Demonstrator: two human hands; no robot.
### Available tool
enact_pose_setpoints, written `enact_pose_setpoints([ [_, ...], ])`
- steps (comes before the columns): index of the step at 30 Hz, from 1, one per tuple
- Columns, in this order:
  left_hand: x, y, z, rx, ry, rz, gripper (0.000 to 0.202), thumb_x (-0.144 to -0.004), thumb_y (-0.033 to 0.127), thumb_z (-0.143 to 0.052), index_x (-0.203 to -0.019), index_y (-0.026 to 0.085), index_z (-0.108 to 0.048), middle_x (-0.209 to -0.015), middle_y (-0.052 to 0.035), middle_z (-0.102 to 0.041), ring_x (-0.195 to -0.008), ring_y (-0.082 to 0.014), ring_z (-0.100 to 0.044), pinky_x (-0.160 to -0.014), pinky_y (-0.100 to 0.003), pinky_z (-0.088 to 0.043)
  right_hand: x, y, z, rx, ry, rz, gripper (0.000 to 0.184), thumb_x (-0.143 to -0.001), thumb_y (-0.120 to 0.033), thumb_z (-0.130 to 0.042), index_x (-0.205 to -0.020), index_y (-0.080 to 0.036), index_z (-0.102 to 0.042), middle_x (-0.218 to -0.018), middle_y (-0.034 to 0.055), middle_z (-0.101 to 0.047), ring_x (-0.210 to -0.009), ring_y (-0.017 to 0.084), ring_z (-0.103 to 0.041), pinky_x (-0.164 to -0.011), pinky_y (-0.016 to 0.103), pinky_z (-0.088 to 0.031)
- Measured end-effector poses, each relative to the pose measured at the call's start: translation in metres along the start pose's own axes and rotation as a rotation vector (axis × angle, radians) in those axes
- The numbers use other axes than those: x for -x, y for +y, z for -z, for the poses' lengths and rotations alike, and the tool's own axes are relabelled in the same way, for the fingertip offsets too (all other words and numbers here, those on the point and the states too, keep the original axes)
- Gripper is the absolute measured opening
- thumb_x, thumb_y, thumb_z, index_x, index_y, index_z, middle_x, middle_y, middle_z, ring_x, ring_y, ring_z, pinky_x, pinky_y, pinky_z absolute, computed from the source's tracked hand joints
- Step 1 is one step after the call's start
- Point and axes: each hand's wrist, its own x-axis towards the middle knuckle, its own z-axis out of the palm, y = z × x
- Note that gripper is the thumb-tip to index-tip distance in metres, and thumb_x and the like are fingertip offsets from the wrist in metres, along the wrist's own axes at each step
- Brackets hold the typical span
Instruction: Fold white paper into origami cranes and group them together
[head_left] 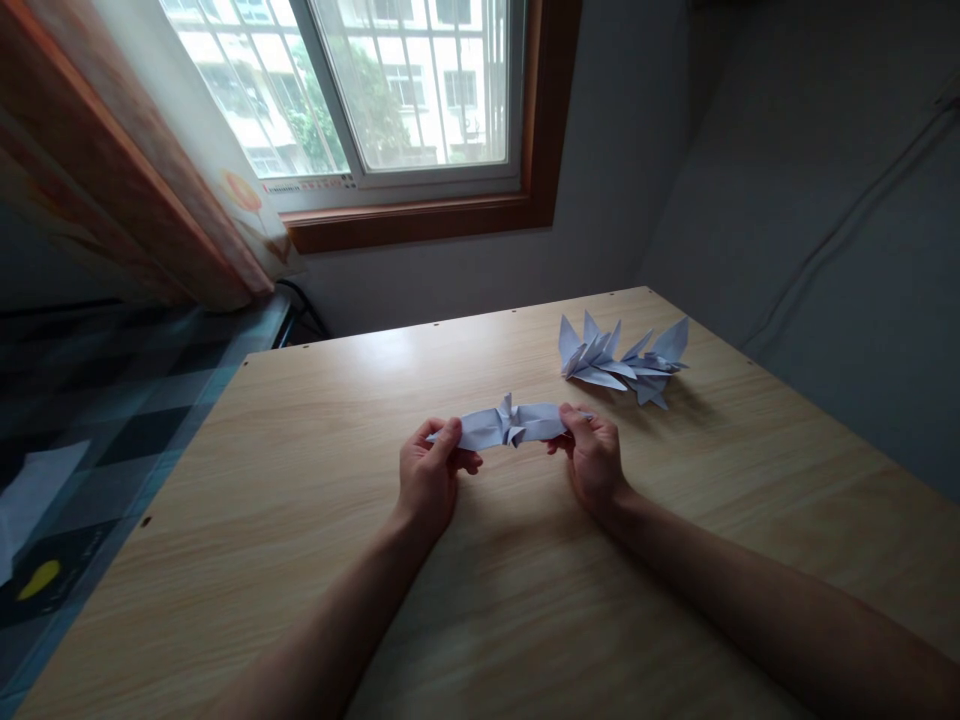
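Note:
A white origami crane [484,428] is stretched level between my two hands, just above the wooden table. Its wings spread out to both sides, and small folded points stick up and down at its middle. My left hand [431,465] pinches the left wing tip between thumb and fingers. On the other side, my right hand [592,455] grips the right wing tip the same way, thumb on top. Beyond my right hand lies a cluster of folded paper cranes [600,360], several of them overlapping with pointed wings up.
The light wooden table [300,540] reaches toward a wall with a barred window [420,90]. A curtain [172,180] hangs at the left, over a checked cloth [187,345]. White paper [37,490] lies on that cloth. A cable [840,220] runs down the right wall.

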Motion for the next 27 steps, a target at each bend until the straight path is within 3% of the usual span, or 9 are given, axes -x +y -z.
enact_pose_setpoints([
  [13, -0.007, 0.002, 0.005, 0.016, 0.024, 0.021, 0.044, -0.058, 0.045, -0.083, -0.066, 0.016, -0.051, -0.047, 0.0045, -0.058, -0.038, -0.0090, -0.054, -0.037, -0.018, -0.040, -0.008, 0.000, 0.004, 0.012, 0.030, -0.015, 0.032, -0.079, -0.044, -0.066, -0.063, -0.018, -0.057, -0.052, -0.0013, -0.059, -0.046, 0.012, -0.053, -0.046, 0.023, -0.042],
  [21, -0.011, 0.002, 0.008, -0.049, 0.010, 0.002, 0.043, -0.064, 0.050, -0.078, -0.071, 0.016, -0.052, -0.048, 0.0034, -0.057, -0.039, -0.0090, -0.052, -0.039, -0.018, -0.039, -0.009, -0.001, 0.007, 0.115, 0.015, 0.001, 0.034, -0.080, -0.044, -0.064, -0.060, -0.017, -0.059, -0.050, -0.0005, -0.059, -0.045, 0.012, -0.052, -0.046, 0.024, -0.040],
  [24, -0.015, 0.000, 0.012, -0.190, 0.092, -0.097, 0.037, -0.070, 0.047, -0.073, -0.079, 0.016, -0.054, -0.052, 0.0041, -0.056, -0.043, -0.0112, -0.053, -0.044, -0.021, -0.041, -0.007, -0.005, 0.008, 0.316, 0.005, 0.075, 0.036, -0.081, -0.044, -0.061, -0.057, -0.017, -0.060, -0.050, -0.0005, -0.058, -0.048, 0.013, -0.051, -0.050, 0.024, -0.040],
  [27, -0.014, -0.001, 0.015, -0.481, 0.249, -0.347, 0.031, -0.074, 0.039, -0.069, -0.093, 0.017, -0.057, -0.080, -0.0024, -0.064, -0.068, -0.0160, -0.061, -0.060, -0.027, -0.048, -0.003, -0.009, 0.007, 0.514, 0.012, 0.129, 0.036, -0.080, -0.043, -0.060, -0.055, -0.018, -0.061, -0.048, -0.0019, -0.054, -0.049, 0.013, -0.048, -0.051, 0.024, -0.037],
])
